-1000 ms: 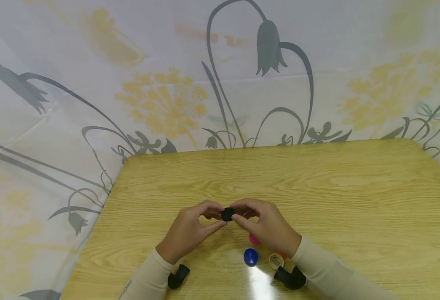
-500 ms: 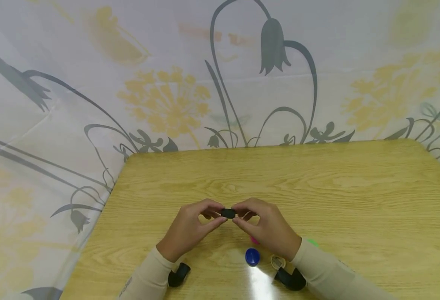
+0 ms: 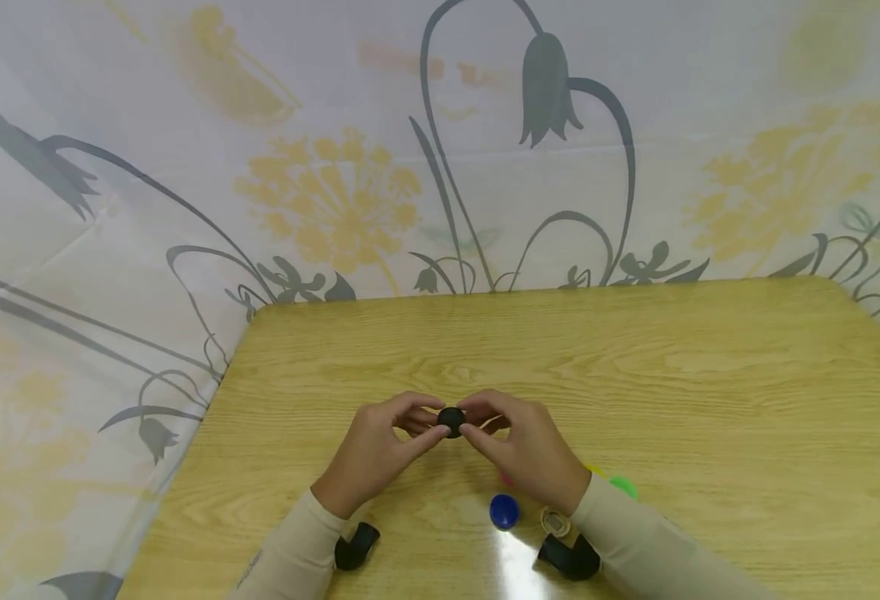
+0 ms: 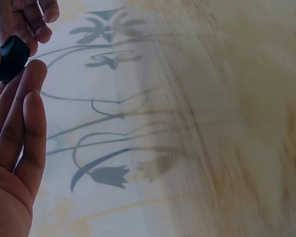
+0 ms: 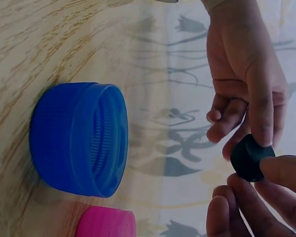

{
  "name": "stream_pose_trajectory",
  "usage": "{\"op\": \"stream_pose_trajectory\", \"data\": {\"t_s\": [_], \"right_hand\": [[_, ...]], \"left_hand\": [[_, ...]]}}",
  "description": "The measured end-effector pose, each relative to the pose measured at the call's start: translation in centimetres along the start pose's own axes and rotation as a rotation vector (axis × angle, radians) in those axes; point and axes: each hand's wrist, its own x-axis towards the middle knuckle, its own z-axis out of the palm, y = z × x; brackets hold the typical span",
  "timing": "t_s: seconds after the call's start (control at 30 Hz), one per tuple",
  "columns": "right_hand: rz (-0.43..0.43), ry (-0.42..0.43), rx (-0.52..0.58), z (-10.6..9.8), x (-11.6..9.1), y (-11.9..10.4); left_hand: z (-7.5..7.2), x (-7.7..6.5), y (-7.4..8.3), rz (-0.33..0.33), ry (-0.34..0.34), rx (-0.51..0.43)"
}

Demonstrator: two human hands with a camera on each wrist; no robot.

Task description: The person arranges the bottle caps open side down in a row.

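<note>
Both hands meet over the middle of the table, sharing one small black bottle cap (image 3: pixel 451 422). My left hand (image 3: pixel 382 446) pinches its left side between thumb and fingers, and my right hand (image 3: pixel 527 446) pinches the right side. In the right wrist view the dark cap (image 5: pixel 249 159) stands tilted between the fingertips of the two hands. The left wrist view shows its dark side (image 4: pixel 14 58) close to the fingertips. A blue bottle cap (image 3: pixel 504 512) lies on the table below the right hand, and a pink cap (image 5: pixel 107 222) lies beside it, mostly hidden in the head view.
A cream ring-shaped cap (image 3: pixel 555 522) lies near the right sleeve. Green (image 3: pixel 623 487) and yellow (image 3: pixel 595 470) pieces peek out behind that forearm. Black wrist devices (image 3: pixel 357 547) sit at both forearms. A flower-printed curtain (image 3: pixel 320 150) stands behind the wooden table (image 3: pixel 635 375).
The black cap has turned between the fingers: its narrow side faced the head camera half a second ago, its round face does now. Both hands have risen slightly in view. More yellow and green shows.
</note>
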Motion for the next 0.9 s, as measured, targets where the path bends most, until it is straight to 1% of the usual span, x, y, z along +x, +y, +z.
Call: {"op": "stream_pose_trajectory", "data": {"t_s": [0.1,0.2,0.37,0.47,0.6,0.73,0.83,0.9], "right_hand": [[0.028,-0.010,-0.001,-0.1,0.0,0.1],[0.060,-0.017,0.009,-0.2,0.1,0.2],[0.078,-0.042,0.018,-0.3,0.1,0.3],[0.090,-0.076,0.017,-0.3,0.1,0.4],[0.108,-0.120,-0.007,-0.2,0.0,0.5],[0.121,-0.156,-0.047,-0.2,0.0,0.8],[0.129,-0.183,-0.079,-0.1,0.0,1.0],[0.128,-0.199,-0.100,0.0,0.0,1.1]], "left_hand": [[0.1,0.0,-0.1,-0.015,-0.037,-0.029],[0.2,0.0,-0.2,-0.005,-0.069,-0.047],[0.4,0.1,-0.2,0.020,-0.080,-0.019],[0.5,0.1,-0.3,0.006,-0.077,0.009],[0.7,0.1,-0.3,-0.037,-0.087,0.025],[0.9,0.1,-0.2,-0.074,-0.109,0.095],[1.0,0.0,-0.1,-0.086,-0.127,0.170],[1.0,0.0,-0.1,-0.094,-0.137,0.202]]}}
